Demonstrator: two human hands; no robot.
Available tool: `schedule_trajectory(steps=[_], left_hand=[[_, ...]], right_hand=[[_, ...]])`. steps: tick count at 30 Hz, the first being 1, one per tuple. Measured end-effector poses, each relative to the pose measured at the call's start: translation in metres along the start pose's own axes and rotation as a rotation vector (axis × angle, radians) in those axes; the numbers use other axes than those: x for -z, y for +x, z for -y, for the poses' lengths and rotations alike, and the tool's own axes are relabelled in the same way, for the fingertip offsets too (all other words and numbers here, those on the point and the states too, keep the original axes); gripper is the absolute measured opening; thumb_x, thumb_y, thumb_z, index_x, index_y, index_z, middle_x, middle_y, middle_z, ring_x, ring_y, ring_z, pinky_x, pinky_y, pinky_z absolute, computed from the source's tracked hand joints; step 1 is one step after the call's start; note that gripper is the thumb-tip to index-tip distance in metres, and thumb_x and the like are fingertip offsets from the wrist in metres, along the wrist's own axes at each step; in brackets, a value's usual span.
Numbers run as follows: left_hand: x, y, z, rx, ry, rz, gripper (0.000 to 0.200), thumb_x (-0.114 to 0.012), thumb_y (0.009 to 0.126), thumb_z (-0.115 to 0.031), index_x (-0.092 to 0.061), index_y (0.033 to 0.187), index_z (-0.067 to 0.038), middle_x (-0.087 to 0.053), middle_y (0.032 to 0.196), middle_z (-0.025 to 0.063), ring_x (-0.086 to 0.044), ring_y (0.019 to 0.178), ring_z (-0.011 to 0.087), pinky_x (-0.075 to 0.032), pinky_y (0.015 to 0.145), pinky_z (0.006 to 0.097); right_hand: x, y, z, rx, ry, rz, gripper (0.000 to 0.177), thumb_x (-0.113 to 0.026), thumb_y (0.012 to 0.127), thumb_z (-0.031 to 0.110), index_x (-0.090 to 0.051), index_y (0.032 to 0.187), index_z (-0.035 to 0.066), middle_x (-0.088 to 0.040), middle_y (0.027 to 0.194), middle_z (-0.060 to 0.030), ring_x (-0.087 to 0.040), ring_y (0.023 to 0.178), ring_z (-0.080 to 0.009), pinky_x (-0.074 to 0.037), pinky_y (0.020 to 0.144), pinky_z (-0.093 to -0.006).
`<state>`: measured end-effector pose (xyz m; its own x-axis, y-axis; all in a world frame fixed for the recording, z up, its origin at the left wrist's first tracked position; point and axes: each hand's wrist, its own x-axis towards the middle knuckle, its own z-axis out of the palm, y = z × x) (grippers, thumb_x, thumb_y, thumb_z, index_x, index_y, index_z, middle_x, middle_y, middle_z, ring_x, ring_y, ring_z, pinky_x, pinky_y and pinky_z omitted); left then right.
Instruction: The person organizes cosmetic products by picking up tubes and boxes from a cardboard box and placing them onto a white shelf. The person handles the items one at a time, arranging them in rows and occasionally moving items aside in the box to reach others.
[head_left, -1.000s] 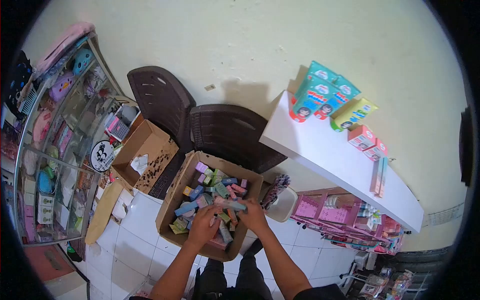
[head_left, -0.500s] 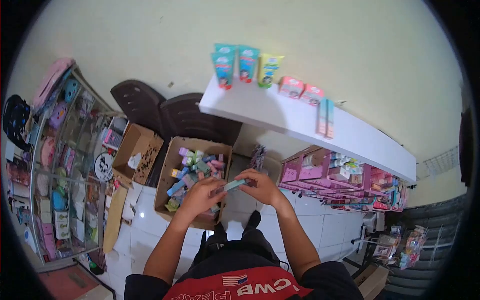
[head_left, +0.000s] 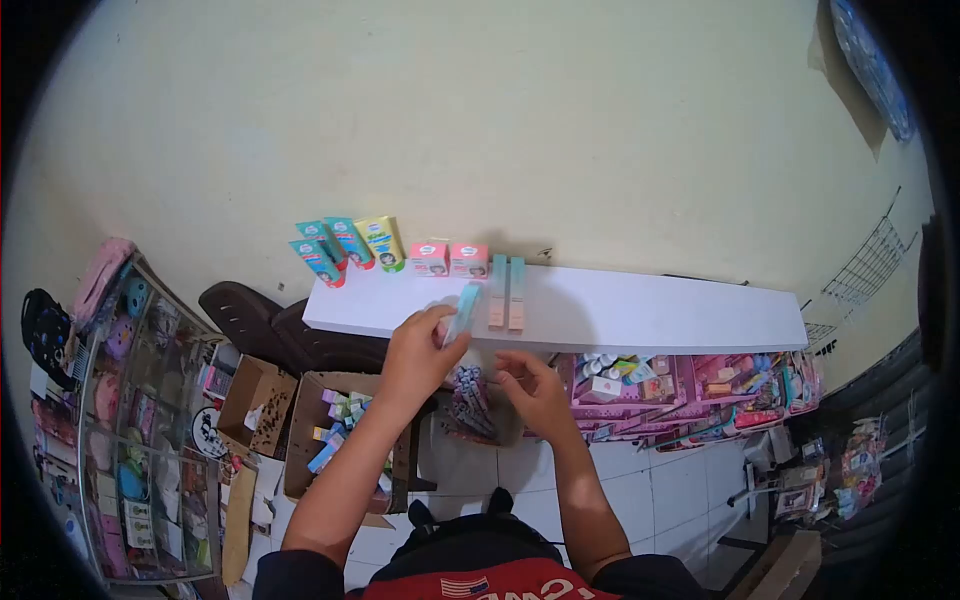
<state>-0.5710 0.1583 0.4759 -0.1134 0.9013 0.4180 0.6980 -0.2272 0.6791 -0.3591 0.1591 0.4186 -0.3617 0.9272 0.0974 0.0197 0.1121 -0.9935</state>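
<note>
My left hand [head_left: 425, 350] grips a slim teal and pink box [head_left: 462, 312], held tilted over the front edge of the white shelf [head_left: 640, 310]. To its right, my right hand [head_left: 533, 392] is raised below the shelf edge, its fingers apart and empty. Two similar slim boxes [head_left: 507, 293] stand side by side on the shelf. Left of them are two small pink boxes [head_left: 449, 260], then a yellow tube [head_left: 381, 243] and several teal tubes [head_left: 318, 262].
Below the shelf at left is a cardboard box [head_left: 300, 450] of small cartons, beside a smaller open box [head_left: 257, 405] and brown chairs [head_left: 262, 322]. A glass display case [head_left: 150, 420] stands far left. Pink baskets [head_left: 640, 405] hang under the shelf's right part.
The view has tilted up toward the wall. My left hand has carried the slim box up to the shelf edge, and my right hand has let go of it.
</note>
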Motion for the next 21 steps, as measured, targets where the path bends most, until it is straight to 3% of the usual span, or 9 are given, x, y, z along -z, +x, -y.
schedule_trajectory(steps=[3, 4, 8, 13, 15, 19, 21], left_hand=[[-0.038, 0.036, -0.009, 0.0, 0.043, 0.0, 0.041, -0.08, 0.082, -0.022, -0.07, 0.115, -0.001, -0.065, 0.078, 0.0142, -0.063, 0.068, 0.023, -0.053, 0.065, 0.035], [-0.047, 0.047, -0.014, 0.061, 0.032, 0.036, 0.042, -0.078, 0.082, -0.024, -0.07, 0.115, 0.001, -0.066, 0.083, 0.0191, -0.065, 0.075, 0.0334, -0.053, 0.071, 0.0429], [-0.074, 0.071, -0.014, 0.073, 0.129, 0.035, 0.044, -0.079, 0.081, -0.026, -0.07, 0.114, 0.003, -0.069, 0.09, 0.0216, -0.068, 0.084, 0.0347, -0.054, 0.077, 0.0439], [-0.086, 0.078, -0.005, 0.117, 0.204, 0.035, 0.045, -0.079, 0.081, -0.027, -0.07, 0.115, 0.002, -0.07, 0.093, 0.0215, -0.069, 0.087, 0.0345, -0.055, 0.081, 0.043], [-0.09, 0.075, -0.002, -0.009, 0.269, -0.076, 0.043, -0.082, 0.081, -0.027, -0.071, 0.112, 0.001, -0.068, 0.082, 0.0173, -0.067, 0.073, 0.0296, -0.053, 0.068, 0.04], [-0.077, 0.062, -0.026, 0.006, 0.326, -0.162, 0.041, -0.081, 0.083, -0.029, -0.072, 0.111, 0.0, -0.069, 0.085, 0.0165, -0.066, 0.071, 0.0279, -0.053, 0.066, 0.039], [-0.061, 0.045, -0.04, 0.108, 0.256, -0.191, 0.034, -0.078, 0.087, -0.026, -0.072, 0.109, -0.001, -0.069, 0.087, 0.0139, -0.065, 0.07, 0.0225, -0.052, 0.065, 0.0353]], right_hand=[[0.029, -0.002, 0.002, 0.043, 0.038, -0.049, 0.032, -0.064, 0.098, 0.006, -0.061, 0.129, 0.0, -0.068, 0.114, -0.0077, -0.064, 0.104, -0.0128, -0.052, 0.091, -0.0267], [0.036, -0.002, 0.001, 0.054, 0.048, -0.053, 0.032, -0.064, 0.098, 0.006, -0.061, 0.129, 0.0, -0.068, 0.114, -0.0077, -0.064, 0.104, -0.0128, -0.052, 0.091, -0.0267], [0.063, -0.008, -0.01, 0.022, 0.144, -0.099, 0.031, -0.063, 0.098, 0.005, -0.061, 0.128, 0.0, -0.067, 0.111, -0.0068, -0.064, 0.101, -0.0119, -0.052, 0.09, -0.0264], [0.078, -0.014, -0.027, 0.041, 0.213, -0.114, 0.027, -0.064, 0.098, 0.008, -0.064, 0.124, 0.0, -0.069, 0.105, -0.0064, -0.064, 0.097, -0.011, -0.052, 0.085, -0.025], [0.081, -0.013, -0.031, 0.041, 0.217, -0.104, 0.027, -0.064, 0.098, 0.008, -0.064, 0.124, 0.0, -0.069, 0.104, -0.0062, -0.064, 0.096, -0.0107, -0.052, 0.085, -0.0251], [0.079, -0.008, -0.027, 0.067, 0.197, -0.07, 0.025, -0.064, 0.098, 0.008, -0.065, 0.122, 0.001, -0.069, 0.102, -0.0059, -0.064, 0.094, -0.0097, -0.052, 0.083, -0.0255], [0.075, -0.006, -0.023, 0.055, 0.181, -0.051, 0.024, -0.064, 0.098, 0.008, -0.066, 0.121, 0.001, -0.069, 0.101, -0.0056, -0.063, 0.093, -0.0092, -0.052, 0.083, -0.0254]])
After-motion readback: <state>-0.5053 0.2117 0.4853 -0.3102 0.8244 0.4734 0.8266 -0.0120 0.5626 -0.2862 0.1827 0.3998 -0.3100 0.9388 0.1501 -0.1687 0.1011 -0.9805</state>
